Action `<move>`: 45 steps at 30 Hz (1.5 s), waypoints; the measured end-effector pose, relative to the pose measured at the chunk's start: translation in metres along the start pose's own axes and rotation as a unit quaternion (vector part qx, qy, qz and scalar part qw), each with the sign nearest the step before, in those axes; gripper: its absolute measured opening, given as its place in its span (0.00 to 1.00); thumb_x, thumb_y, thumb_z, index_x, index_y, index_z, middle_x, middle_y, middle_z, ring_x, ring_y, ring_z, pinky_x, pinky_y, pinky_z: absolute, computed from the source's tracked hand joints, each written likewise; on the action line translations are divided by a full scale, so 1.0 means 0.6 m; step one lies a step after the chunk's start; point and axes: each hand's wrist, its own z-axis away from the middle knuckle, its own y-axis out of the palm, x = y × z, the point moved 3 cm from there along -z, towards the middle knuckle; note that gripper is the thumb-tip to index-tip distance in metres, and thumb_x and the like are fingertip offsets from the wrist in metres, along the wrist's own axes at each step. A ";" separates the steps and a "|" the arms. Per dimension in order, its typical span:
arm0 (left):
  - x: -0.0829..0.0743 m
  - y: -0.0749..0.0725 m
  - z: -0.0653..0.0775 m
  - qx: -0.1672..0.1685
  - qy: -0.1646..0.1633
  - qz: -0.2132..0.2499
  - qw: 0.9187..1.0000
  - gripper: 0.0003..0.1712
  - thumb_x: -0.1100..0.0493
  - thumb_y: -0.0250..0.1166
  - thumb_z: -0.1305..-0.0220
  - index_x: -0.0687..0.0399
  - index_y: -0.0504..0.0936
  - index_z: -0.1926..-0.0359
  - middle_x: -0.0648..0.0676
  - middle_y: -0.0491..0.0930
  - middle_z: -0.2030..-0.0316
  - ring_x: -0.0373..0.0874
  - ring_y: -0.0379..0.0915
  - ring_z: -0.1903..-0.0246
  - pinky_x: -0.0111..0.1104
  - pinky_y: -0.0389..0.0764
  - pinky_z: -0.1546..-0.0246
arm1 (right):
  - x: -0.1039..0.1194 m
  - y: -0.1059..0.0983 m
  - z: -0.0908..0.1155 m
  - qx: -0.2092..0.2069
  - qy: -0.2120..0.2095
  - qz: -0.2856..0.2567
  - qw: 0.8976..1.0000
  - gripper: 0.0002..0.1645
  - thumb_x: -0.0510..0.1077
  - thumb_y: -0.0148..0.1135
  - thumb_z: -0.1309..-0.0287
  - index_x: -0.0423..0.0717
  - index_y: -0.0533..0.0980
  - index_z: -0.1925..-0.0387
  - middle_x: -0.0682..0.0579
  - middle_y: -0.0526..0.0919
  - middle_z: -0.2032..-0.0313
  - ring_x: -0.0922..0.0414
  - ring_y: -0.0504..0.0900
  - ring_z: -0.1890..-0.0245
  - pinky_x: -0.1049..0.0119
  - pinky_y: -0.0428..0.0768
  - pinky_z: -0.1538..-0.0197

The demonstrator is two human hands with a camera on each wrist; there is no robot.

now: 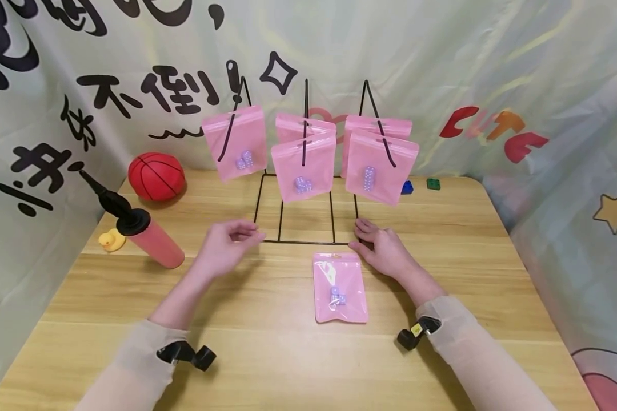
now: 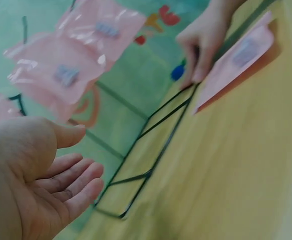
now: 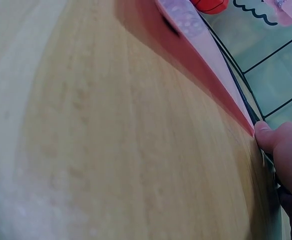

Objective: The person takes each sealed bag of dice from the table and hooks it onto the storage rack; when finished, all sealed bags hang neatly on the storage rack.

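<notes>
A black wire display rack (image 1: 305, 242) stands on the table, and pink zip pouches with pale purple dice hang from its hooks. One pouch (image 1: 235, 137) hangs at the left, a pair with its front pouch (image 1: 303, 160) in the middle, another pair with its front pouch (image 1: 383, 162) at the right. My right hand (image 1: 385, 250) pinches the rack's front right base corner. My left hand (image 1: 223, 246) hovers by the front left corner; in the left wrist view its loosely bent fingers (image 2: 78, 182) hold nothing. Before the rack lies another pink pouch (image 1: 340, 282) with dice.
Left of the rack stand a pink hand pump (image 1: 156, 245) with a black top, a yellow rubber duck (image 1: 112, 240) and a red ball (image 1: 156, 176). Blue (image 1: 407, 188) and green (image 1: 433, 184) toy bricks lie behind at right. A printed curtain (image 1: 493, 68) encloses the table.
</notes>
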 end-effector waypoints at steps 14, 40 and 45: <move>-0.018 0.135 0.033 0.178 -0.076 0.085 0.977 0.10 0.61 0.72 0.29 0.66 0.87 0.55 0.61 0.88 0.65 0.54 0.88 0.66 0.41 0.90 0.63 | 0.000 -0.001 -0.002 -0.001 0.000 -0.001 1.000 0.30 0.49 0.70 0.28 0.30 0.78 0.37 0.37 0.75 0.31 0.40 0.71 0.28 0.42 0.69 0.28; -0.006 0.212 0.025 0.197 -0.174 0.140 0.955 0.09 0.67 0.75 0.34 0.74 0.87 0.61 0.62 0.87 0.74 0.46 0.87 0.76 0.36 0.90 0.69 | -0.001 0.001 0.002 -0.010 0.000 -0.002 1.000 0.30 0.50 0.70 0.28 0.30 0.79 0.38 0.37 0.75 0.32 0.40 0.72 0.29 0.40 0.70 0.29; -0.005 0.208 0.026 0.199 -0.167 0.150 0.954 0.09 0.69 0.74 0.35 0.75 0.86 0.59 0.62 0.87 0.74 0.44 0.86 0.77 0.36 0.89 0.70 | -0.001 0.001 0.001 -0.008 0.004 -0.004 1.000 0.30 0.50 0.70 0.28 0.31 0.79 0.37 0.37 0.75 0.32 0.40 0.71 0.28 0.40 0.69 0.28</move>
